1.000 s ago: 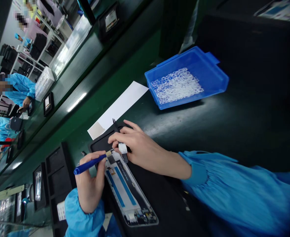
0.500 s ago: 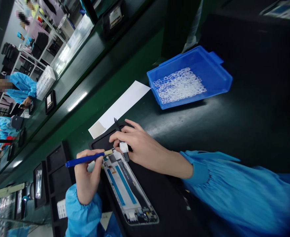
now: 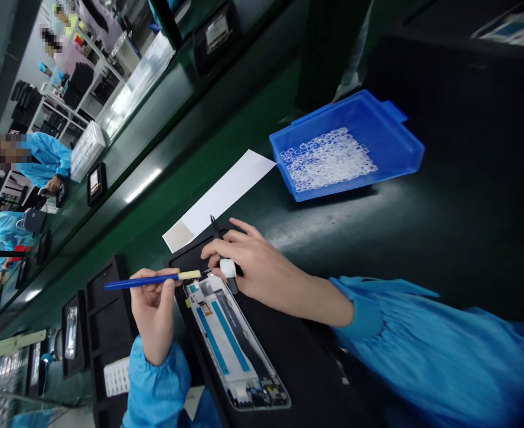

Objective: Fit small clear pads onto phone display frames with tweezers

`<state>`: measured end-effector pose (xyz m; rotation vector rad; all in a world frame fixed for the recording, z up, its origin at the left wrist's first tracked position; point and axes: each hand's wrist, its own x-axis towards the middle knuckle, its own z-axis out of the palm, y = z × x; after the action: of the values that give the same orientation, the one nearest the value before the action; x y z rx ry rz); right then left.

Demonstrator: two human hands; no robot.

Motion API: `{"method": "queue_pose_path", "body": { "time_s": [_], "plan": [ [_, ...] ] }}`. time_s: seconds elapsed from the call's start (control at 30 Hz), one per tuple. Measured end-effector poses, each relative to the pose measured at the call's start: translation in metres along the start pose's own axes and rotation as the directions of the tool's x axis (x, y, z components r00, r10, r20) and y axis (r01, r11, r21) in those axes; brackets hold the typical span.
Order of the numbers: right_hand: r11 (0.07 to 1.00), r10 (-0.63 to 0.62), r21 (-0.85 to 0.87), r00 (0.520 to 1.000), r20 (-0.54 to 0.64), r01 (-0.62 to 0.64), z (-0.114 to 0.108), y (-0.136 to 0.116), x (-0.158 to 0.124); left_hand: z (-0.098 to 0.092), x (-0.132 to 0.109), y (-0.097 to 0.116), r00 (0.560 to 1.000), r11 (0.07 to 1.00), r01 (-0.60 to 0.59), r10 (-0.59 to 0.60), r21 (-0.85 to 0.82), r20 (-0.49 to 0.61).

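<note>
My left hand is closed on a blue pen-like tool with a pale yellow end. That end points at the top of an open phone frame, which has two blue strips and lies on a black mat. My right hand is closed round black tweezers wrapped with a white piece; their tips point up and away from the phone. Its fingertips are at the phone's top edge; whether they touch a small part there I cannot tell.
A blue bin of small white rings stands beyond my right hand, with a white paper strip beside it. A black compartment tray lies at left. Across the bench, a person in blue works among small trays.
My left hand has moved slightly left and the tool now lies flatter, its pale end further from my right fingers. The whole view has shifted slightly.
</note>
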<state>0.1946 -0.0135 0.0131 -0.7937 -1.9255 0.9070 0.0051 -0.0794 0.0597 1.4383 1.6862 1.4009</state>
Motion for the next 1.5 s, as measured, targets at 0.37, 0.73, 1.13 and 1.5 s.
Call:
{"method": "queue_pose_path", "body": {
  "time_s": [0.37, 0.73, 1.13, 1.5],
  "plan": [
    [0.99, -0.135, 0.022, 0.989, -0.052, 0.137, 0.004, 0.0, 0.001, 0.007, -0.004, -0.004, 0.986, 0.975, 0.167, -0.168, -0.149, 0.002],
    [0.985, -0.112, 0.135, 0.994, 0.015, 0.109, -0.002, 0.0, 0.002, 0.0, 0.001, 0.003, 0.98, 0.992, 0.023, 0.002, -0.123, 0.198],
    [0.997, -0.078, -0.017, 0.996, 0.036, 0.079, -0.003, -0.002, 0.001, -0.008, 0.0, 0.011, 0.988, 0.984, -0.072, 0.049, 0.161, 0.146],
    [0.997, -0.082, -0.005, 0.997, 0.012, 0.082, -0.001, -0.001, -0.001, -0.006, -0.001, 0.017, 0.978, 0.964, -0.118, 0.071, 0.238, 0.198]
  ]
}}
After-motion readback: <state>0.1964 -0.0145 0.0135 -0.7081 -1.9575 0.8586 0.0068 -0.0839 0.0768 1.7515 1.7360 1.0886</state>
